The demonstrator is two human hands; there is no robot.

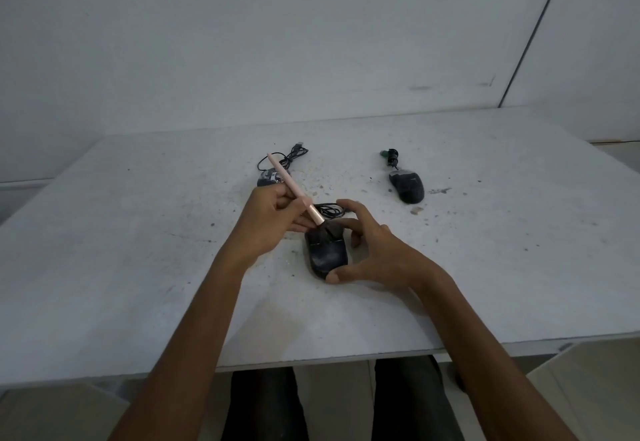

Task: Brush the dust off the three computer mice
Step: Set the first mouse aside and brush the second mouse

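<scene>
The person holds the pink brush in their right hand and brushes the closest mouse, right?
Not quite. The head view shows the pink brush in the left hand; the right hand only holds the closest mouse, which the brush does touch.

Tabletop (138, 267): pale grey, matt, rough-looking, with gritty specks and dark scuffs. Near mouse (327, 255): black plastic, dull sheen, grey dust film. Right mouse (408, 187): black plastic, dusty, mottled. Left mouse (270, 177): dark plastic, pale blotches. Brush (294, 191): smooth pink handle; ferrule (316, 216) rose metallic, faintly glossy; bristles (327, 231) dark, soft. Cable (294, 156): thin, black, matt.
</scene>
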